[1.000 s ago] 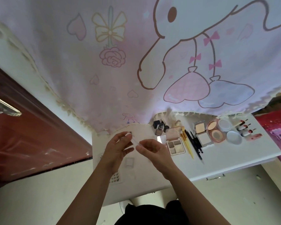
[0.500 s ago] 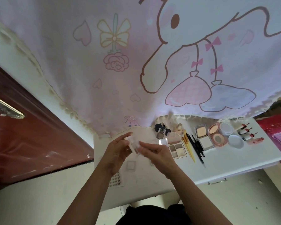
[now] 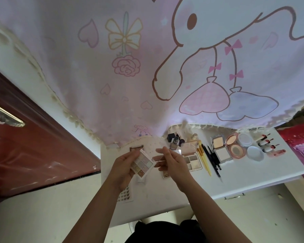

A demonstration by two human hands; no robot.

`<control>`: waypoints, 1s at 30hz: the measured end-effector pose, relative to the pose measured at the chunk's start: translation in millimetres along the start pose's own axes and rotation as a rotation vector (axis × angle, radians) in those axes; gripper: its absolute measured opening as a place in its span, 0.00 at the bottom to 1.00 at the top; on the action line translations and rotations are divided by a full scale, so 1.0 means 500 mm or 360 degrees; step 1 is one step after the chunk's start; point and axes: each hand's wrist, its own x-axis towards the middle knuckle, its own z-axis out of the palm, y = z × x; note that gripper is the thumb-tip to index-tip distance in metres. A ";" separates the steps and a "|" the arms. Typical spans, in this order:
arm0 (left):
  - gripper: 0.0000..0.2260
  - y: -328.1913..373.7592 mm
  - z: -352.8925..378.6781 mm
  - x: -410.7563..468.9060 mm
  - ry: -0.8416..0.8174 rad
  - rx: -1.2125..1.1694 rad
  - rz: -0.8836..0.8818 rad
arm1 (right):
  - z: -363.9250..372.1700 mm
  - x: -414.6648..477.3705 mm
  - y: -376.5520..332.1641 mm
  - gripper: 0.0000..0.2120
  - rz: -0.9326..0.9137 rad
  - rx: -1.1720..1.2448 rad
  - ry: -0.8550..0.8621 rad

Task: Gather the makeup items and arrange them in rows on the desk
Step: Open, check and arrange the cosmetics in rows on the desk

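Entering one nine-pan palette (image 3: 143,163), held above the worktop (image 3: 253,176), to our left of the larger open palette (image 3: 191,157) that lies flat there and serves as our marker.

Condition: open. A second ago it sat shut and edge-on between the two hands, which were pressed close together. Now the hands have drawn a little apart and its pans face us.

- Left hand (image 3: 123,165): fingers curled under and round the palette body, gripping it.
- Right hand (image 3: 172,160): thumb and fingertips pinching what we take to be the clear lid (image 3: 159,159) (its edge is faint against the worktop, so we cannot vouch for the hinge).

Already set out, to our right of the marker, in order:
- yellow brushes (image 3: 203,158), just beside it
- black pencils (image 3: 212,158)
- square powder compact (image 3: 219,148)
- round pink compact (image 3: 234,146)
- two white pots (image 3: 255,153)
- lipsticks (image 3: 267,142), farthest off

Behind the marker: a small bottle (image 3: 174,142).

To our left of the marker and nearer us: a grid-patterned piece (image 3: 125,194) flat on the worktop, partly under the left wrist.

Judgement: the opening suggests this palette is to be displayed like the marker, lid up. The place just left of the marker looks its likely berth. It is not yet set down, so the row still lacks it.
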 end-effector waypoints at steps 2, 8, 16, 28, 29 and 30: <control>0.11 -0.012 -0.003 0.005 0.0007 0.0081 -0.0010 | -0.005 0.004 0.007 0.13 0.0033 0.0015 0.0041; 0.11 -0.068 -0.010 0.019 0.0049 0.0384 -0.0094 | -0.025 0.016 0.056 0.12 0.0164 -0.0012 0.0081; 0.11 -0.162 0.002 0.033 0.0102 0.0401 -0.0394 | -0.073 0.012 0.125 0.13 0.0301 -0.0111 0.0021; 0.09 -0.227 0.016 0.132 0.0514 0.0163 -0.0589 | -0.081 0.045 0.187 0.15 0.0613 -0.0549 -0.0055; 0.08 -0.227 0.018 0.137 0.0534 0.0159 -0.0586 | -0.079 0.048 0.193 0.16 0.0596 -0.0601 -0.0056; 0.08 -0.227 0.018 0.141 0.0560 0.0158 -0.0579 | -0.077 0.051 0.196 0.17 0.0580 -0.0638 -0.0058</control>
